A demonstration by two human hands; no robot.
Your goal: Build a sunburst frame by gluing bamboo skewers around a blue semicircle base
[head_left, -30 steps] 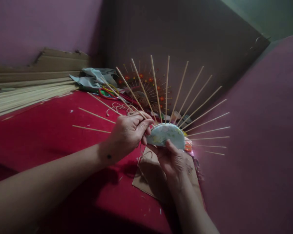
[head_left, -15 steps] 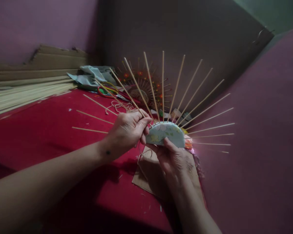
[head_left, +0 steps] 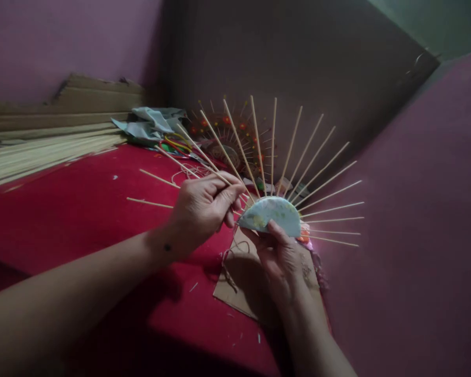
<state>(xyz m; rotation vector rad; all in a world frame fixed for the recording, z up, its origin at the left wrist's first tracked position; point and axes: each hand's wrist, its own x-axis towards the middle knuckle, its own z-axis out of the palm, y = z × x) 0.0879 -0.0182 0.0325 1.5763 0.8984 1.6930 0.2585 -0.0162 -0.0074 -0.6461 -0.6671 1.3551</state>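
My right hand [head_left: 279, 256] holds a pale half-round disc [head_left: 270, 214] by its lower edge, thumb on its face. Several thin wooden sticks [head_left: 298, 157] fan out of the disc's curved rim. My left hand [head_left: 204, 207] pinches one of the leftmost sticks [head_left: 214, 170] close to where it meets the disc. Both hands hover over a brown cardboard piece [head_left: 235, 285] lying on the red cloth surface [head_left: 82, 220].
A second stick fan with orange beads [head_left: 230, 136] leans at the back, beside scissors with coloured handles [head_left: 176, 146], a grey-green cloth [head_left: 151, 123] and tangled string [head_left: 188, 170]. A bundle of long sticks [head_left: 43, 152] lies at left. Loose sticks [head_left: 149, 202] rest on the red cloth.
The stick fan has tipped slightly to the right and dropped a little in view. My left hand stays pinched on the stick by the disc.
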